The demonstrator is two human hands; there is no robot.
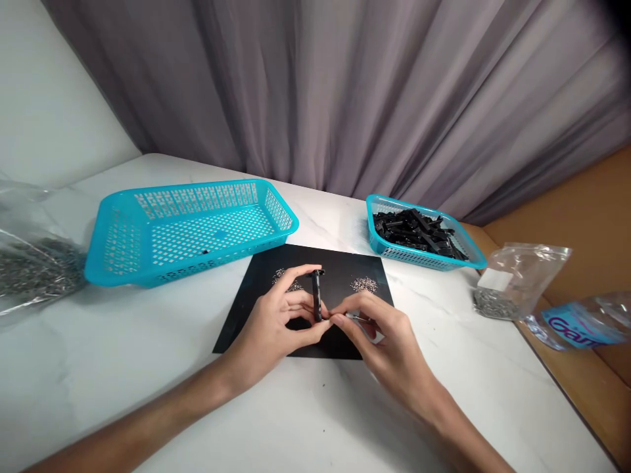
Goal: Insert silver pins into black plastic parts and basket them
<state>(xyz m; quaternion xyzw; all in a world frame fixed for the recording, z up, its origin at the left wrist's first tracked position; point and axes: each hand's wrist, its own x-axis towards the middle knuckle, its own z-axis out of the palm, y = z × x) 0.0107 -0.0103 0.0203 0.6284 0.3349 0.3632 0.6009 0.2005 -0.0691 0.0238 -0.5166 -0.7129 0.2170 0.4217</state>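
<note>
My left hand (276, 322) holds a small black plastic part (316, 295) upright between thumb and fingers, above a black mat (256, 309). My right hand (382, 335) pinches a thin metal pin (355, 318) whose tip meets the lower end of the black part. Two little heaps of small metal pieces lie on the mat, one (363, 284) just beyond my right hand, the other (288, 279) partly hidden behind my left fingers.
A large turquoise basket (148, 263) stands at the back left, almost empty. A smaller turquoise basket (379, 246) with several black parts sits at the back right. Plastic bags of metal pieces lie at the far left (29, 263) and right (513, 282). A blue-labelled bag (576, 325) overhangs the table's right edge.
</note>
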